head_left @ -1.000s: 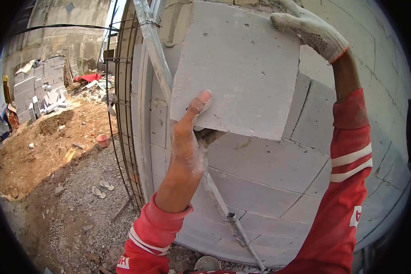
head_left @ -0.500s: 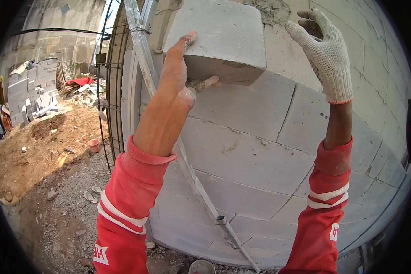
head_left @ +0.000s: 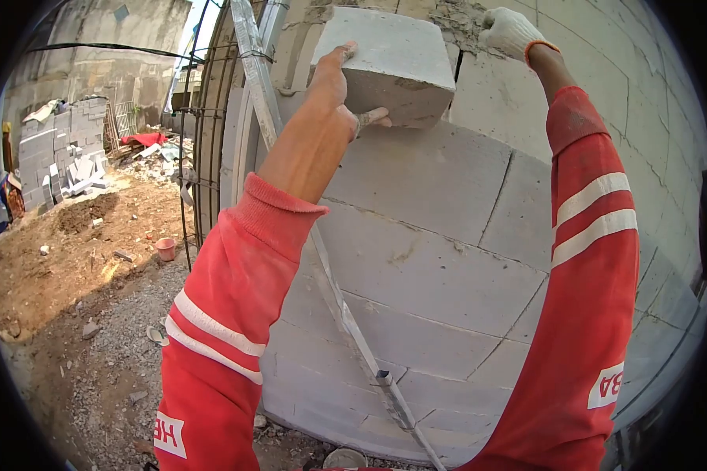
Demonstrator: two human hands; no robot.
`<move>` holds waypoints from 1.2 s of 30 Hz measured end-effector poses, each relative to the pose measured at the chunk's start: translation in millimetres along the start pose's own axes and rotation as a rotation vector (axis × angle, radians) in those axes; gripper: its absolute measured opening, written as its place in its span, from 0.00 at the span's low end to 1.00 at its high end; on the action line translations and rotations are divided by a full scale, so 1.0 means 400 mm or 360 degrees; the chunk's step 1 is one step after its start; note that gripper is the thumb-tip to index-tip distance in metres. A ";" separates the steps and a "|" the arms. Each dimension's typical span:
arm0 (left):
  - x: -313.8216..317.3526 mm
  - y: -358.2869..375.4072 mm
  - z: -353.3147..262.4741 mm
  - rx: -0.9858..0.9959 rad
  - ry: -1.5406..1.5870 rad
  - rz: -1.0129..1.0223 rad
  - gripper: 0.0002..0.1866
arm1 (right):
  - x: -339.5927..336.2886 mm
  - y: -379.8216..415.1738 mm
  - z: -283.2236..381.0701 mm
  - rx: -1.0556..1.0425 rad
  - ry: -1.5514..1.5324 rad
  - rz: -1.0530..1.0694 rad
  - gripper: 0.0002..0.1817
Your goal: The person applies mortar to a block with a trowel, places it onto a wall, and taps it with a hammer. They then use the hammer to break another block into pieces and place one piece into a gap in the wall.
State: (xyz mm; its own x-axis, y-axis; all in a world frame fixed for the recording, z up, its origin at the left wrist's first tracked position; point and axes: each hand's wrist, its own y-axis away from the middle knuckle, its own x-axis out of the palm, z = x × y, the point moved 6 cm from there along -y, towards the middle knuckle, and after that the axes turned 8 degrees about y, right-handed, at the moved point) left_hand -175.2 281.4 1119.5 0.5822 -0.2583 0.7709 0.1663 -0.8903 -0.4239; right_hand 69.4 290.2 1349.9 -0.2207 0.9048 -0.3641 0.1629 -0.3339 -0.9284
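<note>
A light grey concrete block (head_left: pixel 393 43) juts out from the upper part of the wall. My bare left hand (head_left: pixel 340 93) grips its near left corner, with the thumb on the upper face and the fingers underneath. My right hand (head_left: pixel 512 33) wears a white knitted glove with an orange cuff. It is at the rough mortar (head_left: pixel 457 22) just right of the block, its fingers curled in. What lies within those fingers, if anything, is hidden. The block wall (head_left: pixel 428 243) spreads below and to the right of both hands.
A metal profile (head_left: pixel 342 314) leans diagonally across the wall. Upright rebar (head_left: pixel 187 149) stands at the wall's left end. Farther left are stacked blocks (head_left: pixel 59 149), a red bucket (head_left: pixel 165 249) and rubble-strewn ground (head_left: pixel 118 345).
My right hand has moved up and left to the mortar, and its spread fingers have curled in. The block has turned and sits slightly farther away, still in my left hand.
</note>
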 end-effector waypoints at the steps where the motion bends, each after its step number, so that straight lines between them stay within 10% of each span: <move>1: -0.003 -0.015 0.005 -0.0045 0.0015 -0.0059 0.38 | 0.003 -0.008 -0.005 0.0017 0.0006 0.0002 0.43; 10: 0.031 -0.073 -0.023 0.0075 -0.0010 0.0107 0.37 | 0.065 0.076 0.053 -0.0019 -0.0111 0.0158 0.45; 20: 0.023 -0.122 -0.027 -0.0022 0.0021 -0.0067 0.40 | 0.279 0.174 0.090 0.0664 -0.1695 0.0793 0.58; 36: 0.010 -0.115 -0.035 -0.0149 0.0080 -0.0014 0.39 | 0.417 0.063 0.068 0.0672 -0.2246 0.0801 0.36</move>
State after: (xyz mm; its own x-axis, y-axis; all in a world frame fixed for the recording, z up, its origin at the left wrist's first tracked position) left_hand -191.6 316.3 1148.6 0.5402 -0.2666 0.7982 0.0949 -0.9231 -0.3726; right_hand 10.6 425.6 1263.8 -0.9608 -0.2110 -0.1799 0.2764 -0.7823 -0.5583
